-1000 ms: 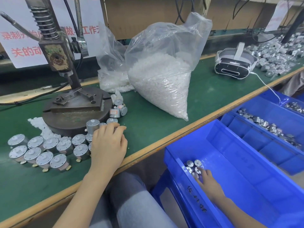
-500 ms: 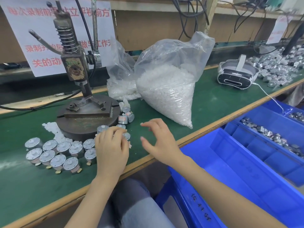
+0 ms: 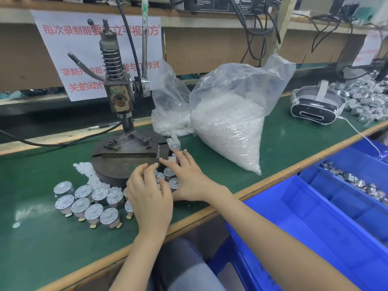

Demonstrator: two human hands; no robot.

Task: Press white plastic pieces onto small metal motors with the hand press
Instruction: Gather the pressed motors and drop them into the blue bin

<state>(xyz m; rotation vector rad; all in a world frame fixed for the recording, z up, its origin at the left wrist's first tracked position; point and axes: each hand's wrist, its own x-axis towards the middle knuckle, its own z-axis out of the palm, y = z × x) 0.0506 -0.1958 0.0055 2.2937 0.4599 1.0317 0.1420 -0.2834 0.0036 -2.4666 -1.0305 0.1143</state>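
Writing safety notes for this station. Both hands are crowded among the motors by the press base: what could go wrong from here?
The left hand and right hand could knock the small silver metal motors between them over. Loose white plastic pieces beside the round dark press base may scatter.

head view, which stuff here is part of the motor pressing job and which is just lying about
Job in hand: hand press; metal motors grouped on the bench; big bag of white plastic pieces; loose white pieces beside the press base.

Lying about: VR headset; pen; paper sign.
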